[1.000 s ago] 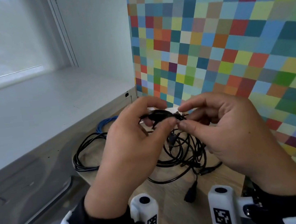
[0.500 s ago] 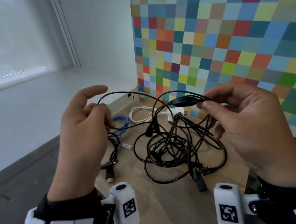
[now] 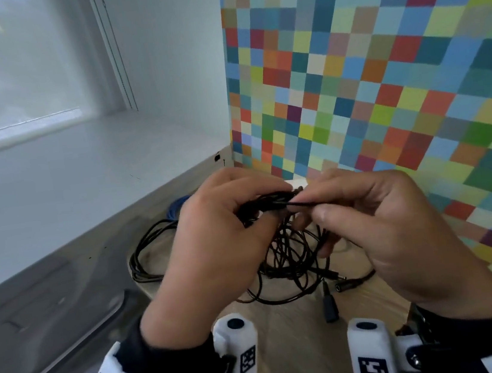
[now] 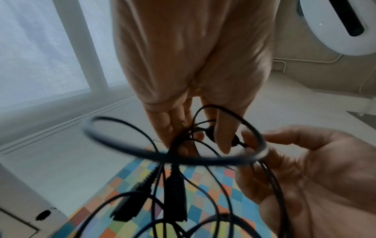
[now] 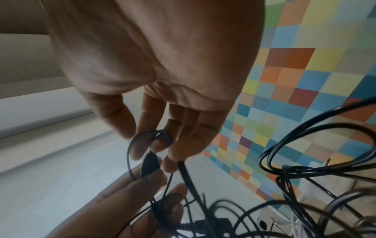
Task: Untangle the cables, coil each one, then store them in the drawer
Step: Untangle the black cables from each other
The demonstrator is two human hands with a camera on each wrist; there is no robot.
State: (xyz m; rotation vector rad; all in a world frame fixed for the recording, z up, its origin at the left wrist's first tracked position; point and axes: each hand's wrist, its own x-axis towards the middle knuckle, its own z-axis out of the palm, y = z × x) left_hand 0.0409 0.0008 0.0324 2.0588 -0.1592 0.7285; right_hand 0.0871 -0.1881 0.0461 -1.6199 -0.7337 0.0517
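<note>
The black cables (image 3: 291, 252) form one tangled bundle of thin loops, its top lifted between the two hands and the rest hanging to the wooden worktop (image 3: 291, 352) near the checkered wall (image 3: 380, 74). Several barrel plugs (image 3: 330, 308) dangle at the near edge of the tangle. A further black loop (image 3: 141, 259) lies on the worktop to the left, and a blue cable (image 3: 175, 206) shows just beyond it.

Half a second ago the hands were spread apart with a strand stretched between them; now they have come together over the bundle, and the white cable seen then is almost wholly hidden behind them.

The left hand (image 3: 214, 237) is held knuckles up, its thumb and fingers (image 4: 223, 136) curled and pinching a small black inline piece (image 5: 149, 164) with gathered strands. The right hand (image 3: 378, 225) faces it, thumb and forefinger pinching a thin strand (image 3: 300, 202) that runs toward the left hand, the other fingers loosely curled.
</note>
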